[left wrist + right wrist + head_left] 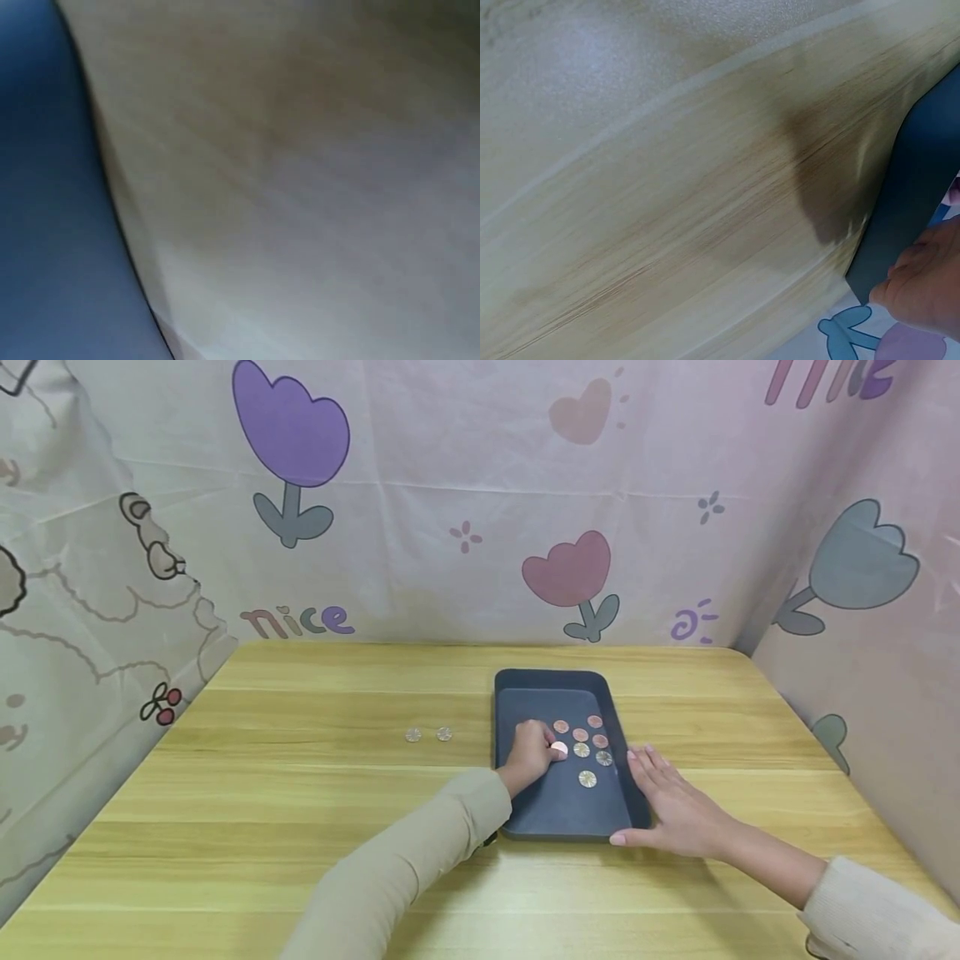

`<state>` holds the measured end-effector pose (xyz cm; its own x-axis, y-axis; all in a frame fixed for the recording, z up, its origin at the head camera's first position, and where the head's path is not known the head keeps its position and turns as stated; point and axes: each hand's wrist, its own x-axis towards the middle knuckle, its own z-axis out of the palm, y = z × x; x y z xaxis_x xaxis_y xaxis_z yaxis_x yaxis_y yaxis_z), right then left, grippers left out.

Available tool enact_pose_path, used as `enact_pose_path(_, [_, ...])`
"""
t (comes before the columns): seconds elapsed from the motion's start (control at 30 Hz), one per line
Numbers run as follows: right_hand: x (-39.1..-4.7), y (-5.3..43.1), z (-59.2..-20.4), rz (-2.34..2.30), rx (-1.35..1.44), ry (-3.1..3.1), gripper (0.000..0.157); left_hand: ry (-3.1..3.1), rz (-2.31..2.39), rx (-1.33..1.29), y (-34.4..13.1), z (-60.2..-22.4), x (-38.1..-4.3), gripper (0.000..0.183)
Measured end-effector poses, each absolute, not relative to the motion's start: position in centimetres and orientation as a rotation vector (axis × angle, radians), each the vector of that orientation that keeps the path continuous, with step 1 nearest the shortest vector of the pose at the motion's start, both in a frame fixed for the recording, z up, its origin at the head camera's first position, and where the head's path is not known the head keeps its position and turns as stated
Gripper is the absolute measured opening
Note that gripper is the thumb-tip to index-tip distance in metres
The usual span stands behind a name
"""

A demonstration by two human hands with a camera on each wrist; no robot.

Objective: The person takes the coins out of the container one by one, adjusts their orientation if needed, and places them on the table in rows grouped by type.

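A dark blue-grey rectangular tray point(555, 814) lies on the wooden table. Inside it, my left hand point(531, 750) pinches a shiny coin point(559, 749) between thumb and fingers, close over the tray floor. Several other coins lie flat to the right of that hand, among them a coppery coin point(561, 726) and a silvery coin point(587, 779). Against the tray's right wall rests my right hand point(686, 810), fingers straight and thumb by the near corner. From the right wrist, the fingers point(922, 277) show at the tray's side wall point(907, 187).
Two silvery coins, a left one point(413, 736) and a right one point(445, 734), lie on the table point(300, 793) left of the tray. A printed cloth point(420, 527) hangs along the table's back and sides. In the left wrist view, the tray wall point(60, 225) fills the left side.
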<state>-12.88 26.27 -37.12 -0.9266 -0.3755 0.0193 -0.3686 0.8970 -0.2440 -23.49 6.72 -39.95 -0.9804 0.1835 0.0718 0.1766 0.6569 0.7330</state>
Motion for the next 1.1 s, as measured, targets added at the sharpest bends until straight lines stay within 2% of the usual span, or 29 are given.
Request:
enact_pose_path(0.2, [-12.7,26.4,-37.3,-0.390,-0.600,3.034,0.113,2.873,1.235,0.313,6.3,-39.5,-23.2,0.013])
enact_pose_path(0.5, [-12.6,26.3,-37.2,-0.390,-0.611,3.042,0.112,2.772,1.377,0.366,4.9,-37.9,-22.5,0.024])
enact_pose_path(0.8, [-12.7,26.2,-37.1,-0.389,-0.615,3.046,0.112,2.714,1.508,0.451,2.3,-35.3,-22.3,0.017])
enact_pose_path(1.1, [-12.7,26.4,-37.3,-0.396,-0.608,3.037,0.112,2.719,1.540,0.323,-1.5,-34.7,-22.2,0.017])
